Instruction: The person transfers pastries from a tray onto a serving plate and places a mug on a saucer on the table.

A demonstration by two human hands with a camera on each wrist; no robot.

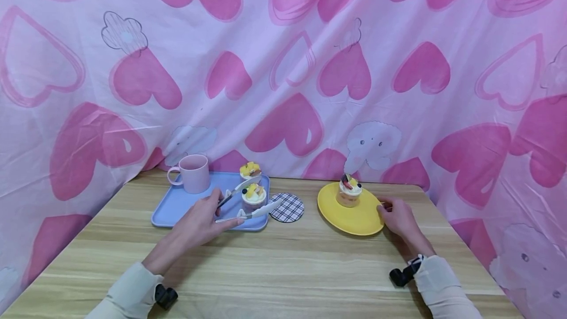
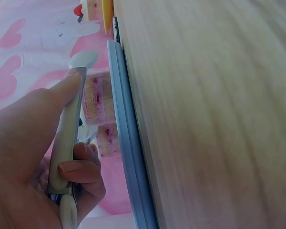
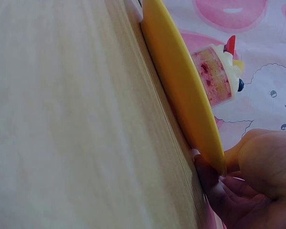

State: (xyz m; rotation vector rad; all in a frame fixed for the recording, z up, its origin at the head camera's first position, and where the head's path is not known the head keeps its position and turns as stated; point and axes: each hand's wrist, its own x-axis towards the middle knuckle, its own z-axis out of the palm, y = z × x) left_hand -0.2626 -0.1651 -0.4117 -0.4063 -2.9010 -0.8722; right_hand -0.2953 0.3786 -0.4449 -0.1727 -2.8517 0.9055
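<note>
Resting on yellow plate (image 1: 331, 210): cake-filled cup (image 1: 348, 197)

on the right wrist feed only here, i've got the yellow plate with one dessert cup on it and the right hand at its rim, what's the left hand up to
Observer: The left hand holds a pair of tongs, their arms parted, with another dessert cup between them in the head view.
Operator: ok, and what's that cup standing on, is it alone there
Observer: It's on a blue tray that also bears a pink mug and, just behind that cup, a second one.
</note>
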